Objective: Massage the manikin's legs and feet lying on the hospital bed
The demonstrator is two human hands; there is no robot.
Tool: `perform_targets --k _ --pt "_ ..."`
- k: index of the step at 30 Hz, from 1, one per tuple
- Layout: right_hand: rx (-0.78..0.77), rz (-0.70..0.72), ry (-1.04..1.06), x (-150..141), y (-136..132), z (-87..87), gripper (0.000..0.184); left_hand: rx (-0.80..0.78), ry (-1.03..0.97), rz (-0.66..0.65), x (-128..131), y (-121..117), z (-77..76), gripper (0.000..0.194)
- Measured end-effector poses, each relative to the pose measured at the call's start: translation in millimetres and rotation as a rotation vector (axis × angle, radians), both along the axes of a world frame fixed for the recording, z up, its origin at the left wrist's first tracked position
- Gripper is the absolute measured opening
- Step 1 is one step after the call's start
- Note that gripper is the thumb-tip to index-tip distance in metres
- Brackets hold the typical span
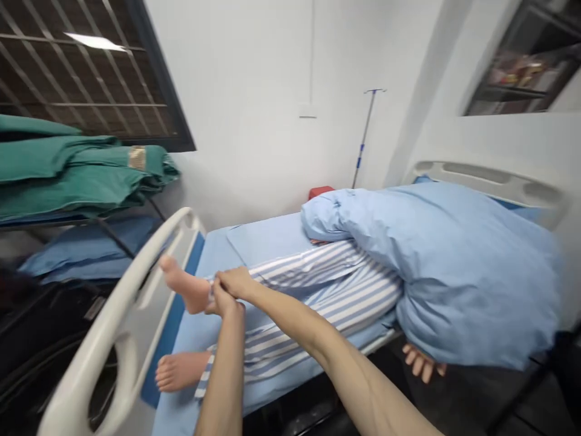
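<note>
A manikin lies on the bed in blue-and-white striped trousers [313, 266]. Its far leg is lifted a little, and the bare far foot [181, 281] points up near the footboard. My left hand [222, 300] is closed around that leg at the ankle, by the trouser cuff. Just above it, my right hand [236, 281] grips the same trouser leg, its fingers close to my left hand. The near foot [179, 370] rests on the sheet, with its cuff around the ankle. A light blue quilt [463, 266] covers the upper body.
The white footboard [109, 309] rises at the left of the bed. A manikin hand [422, 360] hangs from under the quilt over the near edge. Behind stand an IV pole [365, 136] and a red object [320, 191]. Green folded cloths [82, 172] lie on a rack at left.
</note>
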State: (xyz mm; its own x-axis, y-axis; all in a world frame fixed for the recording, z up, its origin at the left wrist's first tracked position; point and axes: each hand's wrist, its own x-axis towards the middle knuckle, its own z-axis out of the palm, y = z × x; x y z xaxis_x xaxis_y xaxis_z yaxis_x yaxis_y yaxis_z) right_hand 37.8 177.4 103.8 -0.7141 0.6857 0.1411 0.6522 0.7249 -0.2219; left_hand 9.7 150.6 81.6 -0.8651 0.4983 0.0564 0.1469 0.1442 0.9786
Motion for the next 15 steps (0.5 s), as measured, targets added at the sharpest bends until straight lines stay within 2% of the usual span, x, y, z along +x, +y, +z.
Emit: perform_targets --k 1,2,3,5,7,9,11,13,15 --pt "0.022 -0.013 0.029 9.7 5.7 18.2 0.021 0.056 -0.036 0.036 10.3 8.4 17.6 0.009" --pt "0.051 -0.025 0.065 20.2 10.4 36.4 0.023 0.259 -0.167 0.127 20.6 14.7 35.3 0.016" --pt "0.095 -0.039 0.109 31.5 14.2 54.3 0.024 0.435 -0.239 0.153 31.0 19.3 52.7 0.026" --pt "0.149 -0.077 0.192 56.2 19.1 89.1 0.024 0.682 -0.281 0.153 52.5 24.6 86.0 0.041" --pt "0.153 -0.065 0.260 83.9 20.8 121.7 0.029 0.809 -0.225 0.108 75.5 26.7 116.7 0.049" --pt "0.144 -0.070 0.317 113.4 20.6 151.4 0.033 0.868 -0.160 0.050 100.3 27.1 145.6 0.058" --pt "0.161 -0.138 0.383 143.2 19.9 177.3 0.033 0.876 -0.106 -0.015 127.1 25.8 173.2 0.070" --pt "0.209 -0.221 0.434 172.4 19.5 199.3 0.039 0.792 -0.044 -0.077 155.6 22.4 199.1 0.082" --pt "0.267 -0.323 0.462 201.1 18.8 217.2 0.061 0.658 0.009 -0.131 184.2 16.3 221.8 0.093"
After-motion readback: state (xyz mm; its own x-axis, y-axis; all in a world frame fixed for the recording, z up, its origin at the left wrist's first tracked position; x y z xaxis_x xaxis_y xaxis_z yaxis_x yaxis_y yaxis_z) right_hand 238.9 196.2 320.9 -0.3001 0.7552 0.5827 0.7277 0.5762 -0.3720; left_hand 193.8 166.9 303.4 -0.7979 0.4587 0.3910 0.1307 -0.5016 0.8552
